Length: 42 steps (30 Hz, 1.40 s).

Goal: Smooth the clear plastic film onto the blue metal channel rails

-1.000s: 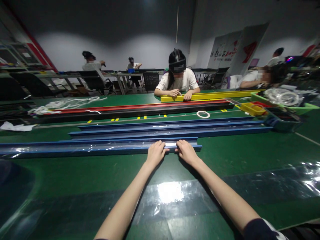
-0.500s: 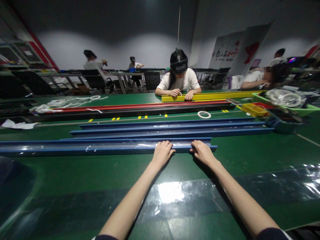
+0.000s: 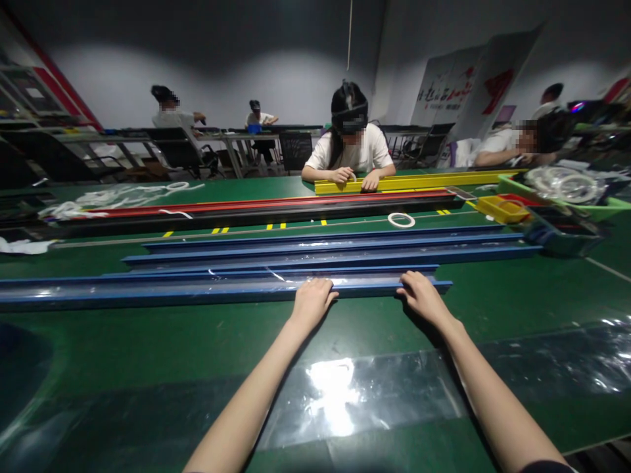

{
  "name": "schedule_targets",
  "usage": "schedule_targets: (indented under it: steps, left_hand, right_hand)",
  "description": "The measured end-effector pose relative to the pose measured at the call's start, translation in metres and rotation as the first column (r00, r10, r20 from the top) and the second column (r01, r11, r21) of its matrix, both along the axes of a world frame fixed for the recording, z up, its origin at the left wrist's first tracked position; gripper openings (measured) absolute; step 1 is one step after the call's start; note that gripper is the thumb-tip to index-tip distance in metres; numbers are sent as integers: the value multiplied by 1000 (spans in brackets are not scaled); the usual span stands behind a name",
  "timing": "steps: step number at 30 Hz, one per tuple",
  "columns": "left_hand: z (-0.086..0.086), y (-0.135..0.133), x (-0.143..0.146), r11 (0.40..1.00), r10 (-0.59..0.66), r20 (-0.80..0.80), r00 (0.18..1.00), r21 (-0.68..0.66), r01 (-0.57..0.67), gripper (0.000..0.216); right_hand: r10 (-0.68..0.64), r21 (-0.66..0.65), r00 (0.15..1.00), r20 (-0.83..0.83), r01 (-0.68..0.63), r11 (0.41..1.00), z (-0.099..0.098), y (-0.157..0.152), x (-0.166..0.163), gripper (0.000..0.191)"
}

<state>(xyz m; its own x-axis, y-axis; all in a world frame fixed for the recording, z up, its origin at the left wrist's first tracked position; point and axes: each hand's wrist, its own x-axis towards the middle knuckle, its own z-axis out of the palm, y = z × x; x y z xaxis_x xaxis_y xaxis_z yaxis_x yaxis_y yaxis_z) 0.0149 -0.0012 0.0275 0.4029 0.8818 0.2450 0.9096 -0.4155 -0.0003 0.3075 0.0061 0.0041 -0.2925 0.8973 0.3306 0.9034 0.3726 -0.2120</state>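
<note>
A long blue channel rail (image 3: pixel 197 293) lies lengthwise across the table before me, with clear film glinting inside its trough. My left hand (image 3: pixel 313 303) curls over its near edge, fingertips down in the trough and thumb in front. Farther right, close to the rail's right end, my right hand (image 3: pixel 422 299) grips the same edge with bent fingers. The fingertips of both hands are partly hidden inside the trough. Just behind lie more blue rails (image 3: pixel 345 255), parallel to this one.
A wide strip of clear film (image 3: pixel 394 387) lies under my forearms. Beyond are red and black rails (image 3: pixel 276 209), a white ring (image 3: pixel 401 220), a yellow tray (image 3: pixel 503 210) and a green bin (image 3: pixel 611 209). Opposite, a person (image 3: pixel 362 148) handles a yellow rail (image 3: pixel 434 180).
The front blue rail has slid to the right, and my right hand has gone right with it. My left hand stays at about the same place on the table. The view has shifted slightly.
</note>
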Motion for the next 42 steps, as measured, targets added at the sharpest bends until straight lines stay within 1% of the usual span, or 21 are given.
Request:
schedule_targets:
  steps: [6, 13, 23, 34, 38, 42]
  left_hand:
    - [2, 1, -3, 998, -25, -12, 1000, -62, 24, 27]
    - [3, 8, -4, 995, -30, -28, 999, -92, 27, 30]
    - [7, 14, -6, 984, -38, 16, 999, -173, 41, 28]
    - [7, 14, -6, 985, -40, 13, 999, -166, 41, 33]
    - [3, 13, -6, 989, -27, 22, 999, -142, 29, 35]
    - [-4, 12, -7, 996, -27, 13, 1000, -85, 28, 36]
  right_hand:
    - [4, -5, 1000, -25, -4, 1000, -2, -1, 1, 8]
    - [6, -4, 999, -41, -7, 1000, -1, -1, 1, 9]
    - [22, -3, 999, -47, -22, 1000, -1, -1, 2, 9]
    - [2, -2, 1000, 29, -2, 1000, 5, -3, 0, 10]
    - [5, -16, 999, 36, -5, 1000, 6, -2, 0, 9]
    - [-1, -16, 999, 43, 2, 1000, 7, -3, 0, 10]
